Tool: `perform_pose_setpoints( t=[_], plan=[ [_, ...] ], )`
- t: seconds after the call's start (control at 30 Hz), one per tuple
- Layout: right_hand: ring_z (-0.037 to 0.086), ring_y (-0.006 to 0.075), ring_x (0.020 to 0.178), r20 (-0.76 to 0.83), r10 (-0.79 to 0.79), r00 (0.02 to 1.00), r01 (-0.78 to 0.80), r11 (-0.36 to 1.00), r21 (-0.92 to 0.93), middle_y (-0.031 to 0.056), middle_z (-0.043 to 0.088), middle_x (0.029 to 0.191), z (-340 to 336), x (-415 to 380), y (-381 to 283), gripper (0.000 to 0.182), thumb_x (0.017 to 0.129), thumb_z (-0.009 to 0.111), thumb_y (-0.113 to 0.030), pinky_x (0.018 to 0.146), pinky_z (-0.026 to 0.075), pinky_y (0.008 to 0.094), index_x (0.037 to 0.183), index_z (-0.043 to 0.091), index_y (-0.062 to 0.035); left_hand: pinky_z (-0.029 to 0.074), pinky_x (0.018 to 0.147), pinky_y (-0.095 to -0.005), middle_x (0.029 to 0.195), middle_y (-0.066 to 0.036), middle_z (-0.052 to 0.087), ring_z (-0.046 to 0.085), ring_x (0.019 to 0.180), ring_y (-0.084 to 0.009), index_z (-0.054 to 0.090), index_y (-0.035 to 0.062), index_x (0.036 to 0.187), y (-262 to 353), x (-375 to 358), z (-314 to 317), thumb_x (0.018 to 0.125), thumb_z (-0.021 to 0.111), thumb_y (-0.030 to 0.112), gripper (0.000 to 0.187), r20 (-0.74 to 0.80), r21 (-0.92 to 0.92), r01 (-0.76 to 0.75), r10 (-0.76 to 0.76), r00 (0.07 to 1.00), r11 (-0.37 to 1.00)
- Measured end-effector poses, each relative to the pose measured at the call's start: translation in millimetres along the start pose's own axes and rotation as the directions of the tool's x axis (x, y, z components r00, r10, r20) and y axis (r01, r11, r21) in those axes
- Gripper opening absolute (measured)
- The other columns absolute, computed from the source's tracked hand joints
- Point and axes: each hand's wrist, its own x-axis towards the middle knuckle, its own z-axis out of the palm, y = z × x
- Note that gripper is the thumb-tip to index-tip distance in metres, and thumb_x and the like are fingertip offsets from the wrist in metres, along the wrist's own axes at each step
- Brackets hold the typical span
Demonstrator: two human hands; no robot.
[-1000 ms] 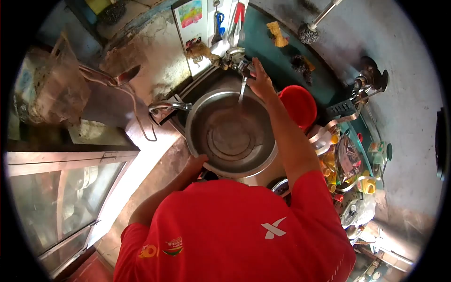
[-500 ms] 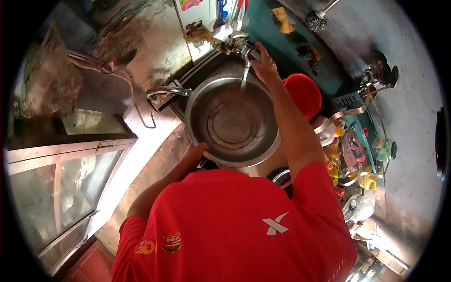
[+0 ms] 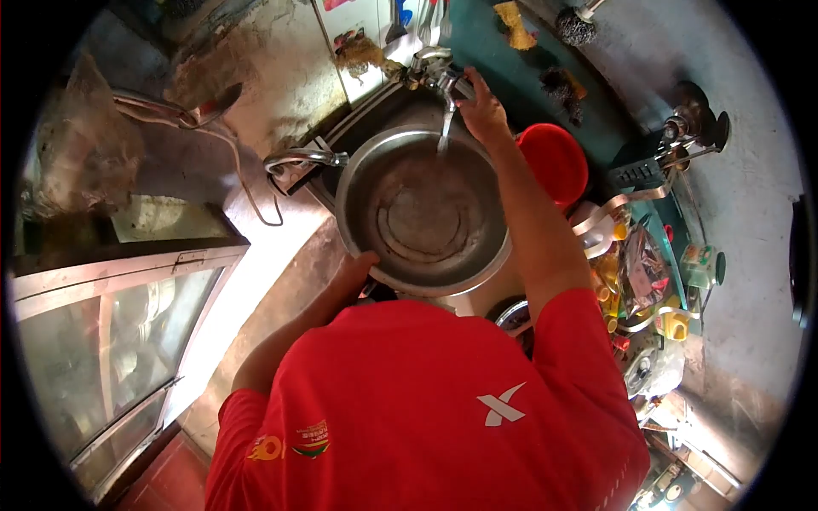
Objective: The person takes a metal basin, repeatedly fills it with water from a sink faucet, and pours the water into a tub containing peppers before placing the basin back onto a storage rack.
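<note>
A wide metal basin (image 3: 375, 162) sits beneath a running metal faucet (image 3: 444, 83), and a stream of water (image 3: 444, 132) falls into its far side. Shallow, rippling water appears to cover the basin's bottom. My left hand (image 3: 356, 271) is closed on the near-left rim, its thumb over the edge and its other fingers hidden underneath. At the faucet's right side, my right hand (image 3: 483, 112) is closed around the handle, with the forearm passing over the basin's right edge. A red plastic bucket (image 3: 562, 166) stands just right of that forearm.
A second curved metal spout (image 3: 307, 159) juts toward the basin from the left. Bottles and packets crowd a rack (image 3: 643, 264) at right. Ladles (image 3: 699, 128) and a scrubber (image 3: 577, 27) hang on the wall. A glass-fronted cabinet (image 3: 119, 341) stands at lower left.
The view has shifted slightly, so the faucet and basin sit a little higher in it. Both hands keep their places, and the ripples in the basin have changed shape.
</note>
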Motion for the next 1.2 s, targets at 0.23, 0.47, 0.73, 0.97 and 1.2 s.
perform_pose_setpoints(
  t=[0.23,0.47,0.73,0.97,1.2],
  plan=[
    [0.039,0.0282,0.119,0.174,0.136,0.975,-0.135,0.991,-0.023,0.0098,0.036,0.134,-16,0,-20,0.062,0.077,0.050,-0.012,0.096,0.035,0.0341,0.133,0.025,-0.0157,0.043,0.073,-0.0310,0.095,-0.011,0.053,0.053,0.082,-0.0190,0.047,-0.0022,0.105,11,-8,0,0.074,0.050,0.015,0.036,0.102,0.091,0.022,-0.031,0.994,0.996],
    [0.038,0.0269,0.120,0.212,0.208,0.955,-0.205,0.978,-0.039,0.0076,0.031,0.137,-17,0,-24,0.061,0.079,0.049,-0.012,0.097,0.034,0.0331,0.135,0.023,-0.0158,0.044,0.071,-0.0326,0.088,-0.011,0.056,0.054,0.081,-0.0200,0.050,-0.0026,0.100,12,-9,1,0.075,0.050,0.015,0.030,0.082,0.234,-0.009,-0.011,0.997,0.972],
    [0.036,0.0238,0.122,0.194,0.178,0.965,-0.185,0.983,0.019,0.0052,0.029,0.138,-13,-1,-19,0.062,0.080,0.048,-0.012,0.099,0.033,0.0320,0.136,0.022,-0.0159,0.045,0.063,-0.0341,0.082,-0.010,0.055,0.054,0.073,-0.0193,0.051,-0.0019,0.096,4,-6,-1,0.074,0.052,0.015,0.028,-0.008,-0.042,0.136,-0.137,0.991,0.990],
    [0.035,0.0228,0.123,0.194,0.177,0.965,-0.184,0.983,0.021,0.0041,0.028,0.139,-12,-1,-19,0.061,0.080,0.048,-0.012,0.100,0.032,0.0312,0.135,0.022,-0.0160,0.045,0.060,-0.0318,0.080,-0.009,0.053,0.054,0.069,-0.0189,0.050,-0.0017,0.095,1,-3,-5,0.074,0.052,0.013,0.026,-0.043,-0.018,0.191,-0.192,0.980,0.981],
    [0.035,0.0226,0.123,0.204,0.198,0.959,-0.196,0.980,-0.028,0.0038,0.026,0.140,-16,-2,-26,0.062,0.080,0.048,-0.011,0.100,0.032,0.0312,0.136,0.021,-0.0172,0.046,0.063,-0.0334,0.081,-0.010,0.053,0.054,0.071,-0.0216,0.049,-0.0032,0.097,-50,24,-53,0.074,0.050,0.010,0.027,0.224,0.463,-0.242,0.151,0.963,0.853]
  ],
)
